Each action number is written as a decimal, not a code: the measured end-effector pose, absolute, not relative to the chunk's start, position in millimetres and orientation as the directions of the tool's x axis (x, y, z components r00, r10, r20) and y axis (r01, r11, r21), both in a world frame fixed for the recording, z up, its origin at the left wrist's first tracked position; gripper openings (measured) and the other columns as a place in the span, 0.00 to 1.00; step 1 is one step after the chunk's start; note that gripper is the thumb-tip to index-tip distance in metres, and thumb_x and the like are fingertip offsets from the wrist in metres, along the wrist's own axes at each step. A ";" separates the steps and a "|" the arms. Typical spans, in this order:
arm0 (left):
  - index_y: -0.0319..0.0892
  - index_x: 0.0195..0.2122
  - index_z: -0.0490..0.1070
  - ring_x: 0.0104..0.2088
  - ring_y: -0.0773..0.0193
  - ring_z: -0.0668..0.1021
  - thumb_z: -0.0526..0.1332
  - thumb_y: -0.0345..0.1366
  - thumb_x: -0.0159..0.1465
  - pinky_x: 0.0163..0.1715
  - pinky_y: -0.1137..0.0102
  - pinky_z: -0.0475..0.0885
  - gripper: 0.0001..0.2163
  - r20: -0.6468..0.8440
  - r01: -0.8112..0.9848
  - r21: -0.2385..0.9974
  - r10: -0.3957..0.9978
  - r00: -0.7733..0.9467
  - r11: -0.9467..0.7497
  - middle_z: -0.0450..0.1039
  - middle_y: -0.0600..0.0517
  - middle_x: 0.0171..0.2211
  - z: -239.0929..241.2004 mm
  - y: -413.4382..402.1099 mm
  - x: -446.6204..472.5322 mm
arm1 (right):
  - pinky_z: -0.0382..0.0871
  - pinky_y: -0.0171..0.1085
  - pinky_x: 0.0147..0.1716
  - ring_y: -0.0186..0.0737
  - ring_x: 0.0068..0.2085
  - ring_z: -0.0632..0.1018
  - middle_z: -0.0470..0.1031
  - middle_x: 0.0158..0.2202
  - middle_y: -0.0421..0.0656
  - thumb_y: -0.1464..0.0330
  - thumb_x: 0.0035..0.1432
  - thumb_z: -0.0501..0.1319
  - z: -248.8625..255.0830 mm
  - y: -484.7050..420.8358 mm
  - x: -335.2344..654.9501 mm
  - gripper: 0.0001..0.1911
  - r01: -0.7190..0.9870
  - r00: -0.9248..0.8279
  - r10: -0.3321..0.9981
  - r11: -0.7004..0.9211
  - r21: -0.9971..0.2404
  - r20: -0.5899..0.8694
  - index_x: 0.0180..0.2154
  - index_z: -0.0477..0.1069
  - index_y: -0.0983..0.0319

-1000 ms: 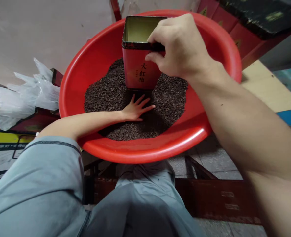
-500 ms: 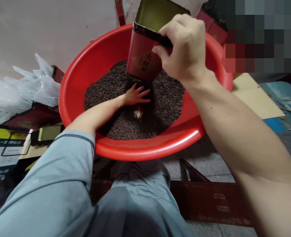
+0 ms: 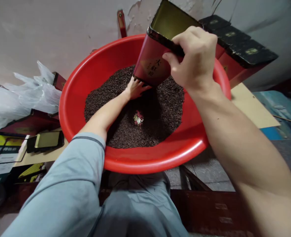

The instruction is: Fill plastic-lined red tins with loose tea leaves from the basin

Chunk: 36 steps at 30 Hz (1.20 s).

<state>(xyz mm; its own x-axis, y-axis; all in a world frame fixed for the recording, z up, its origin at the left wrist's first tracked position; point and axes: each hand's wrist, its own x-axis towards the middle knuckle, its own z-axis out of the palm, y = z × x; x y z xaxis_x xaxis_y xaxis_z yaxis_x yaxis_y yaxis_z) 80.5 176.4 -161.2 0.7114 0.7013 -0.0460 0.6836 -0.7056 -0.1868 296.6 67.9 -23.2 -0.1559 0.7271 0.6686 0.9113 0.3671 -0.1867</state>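
My right hand pinches the dark upper rim of a tall pink tea tin. The tin is tilted over a wide red plastic basin, its golden inside showing at the top. Loose dark tea leaves cover the basin's floor. Just below the tin's lower edge lies my left hand, fingers spread, over the leaves; the tin partly hides it, and whether they touch I cannot tell. The painted floral pattern of the basin's floor shows through a bare spot among the leaves.
Several pink tins with black lids stand behind the basin on the right. Clear plastic bags lie over more tins at the left, near a tin lid. A dark red wooden bench is below.
The view has tipped up a little, showing more of the tins behind. My left hand has moved up and left to the tin's lower edge, leaving the floral spot more exposed.
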 end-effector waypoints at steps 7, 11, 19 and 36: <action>0.43 0.77 0.57 0.79 0.32 0.44 0.57 0.38 0.74 0.72 0.32 0.39 0.30 -0.231 0.705 -0.188 0.729 0.645 -0.684 0.39 0.38 0.80 -150.2 65.9 95.2 | 0.71 0.53 0.56 0.62 0.57 0.79 0.80 0.53 0.58 0.70 0.63 0.68 -24.0 73.5 298.2 0.18 0.915 -0.166 0.762 0.356 -0.191 0.625 0.52 0.79 0.74; 0.35 0.80 0.45 0.78 0.32 0.47 0.53 0.54 0.75 0.73 0.38 0.49 0.39 -0.526 0.826 -0.051 0.718 0.456 -0.561 0.36 0.30 0.79 -146.3 2.9 90.7 | 0.71 0.53 0.57 0.61 0.57 0.79 0.80 0.54 0.58 0.69 0.63 0.68 -24.1 72.5 295.7 0.18 0.909 -0.189 0.772 0.371 -0.188 0.607 0.52 0.78 0.73; 0.38 0.78 0.52 0.77 0.31 0.49 0.53 0.49 0.75 0.73 0.42 0.55 0.35 -0.838 0.904 0.062 0.471 0.277 -0.422 0.35 0.32 0.79 -127.4 -49.8 96.9 | 0.69 0.50 0.54 0.57 0.55 0.79 0.81 0.52 0.55 0.69 0.62 0.68 -32.6 72.8 295.5 0.14 0.867 -0.234 0.716 0.459 -0.192 0.658 0.49 0.79 0.65; 0.39 0.49 0.78 0.54 0.48 0.82 0.62 0.40 0.64 0.44 0.64 0.78 0.16 -0.821 0.926 0.367 0.497 0.280 0.085 0.81 0.43 0.56 -112.3 -16.6 108.2 | 0.66 0.47 0.55 0.52 0.55 0.77 0.80 0.53 0.53 0.68 0.64 0.66 -28.3 73.0 297.2 0.13 0.854 -0.194 0.732 0.454 -0.254 0.654 0.50 0.77 0.65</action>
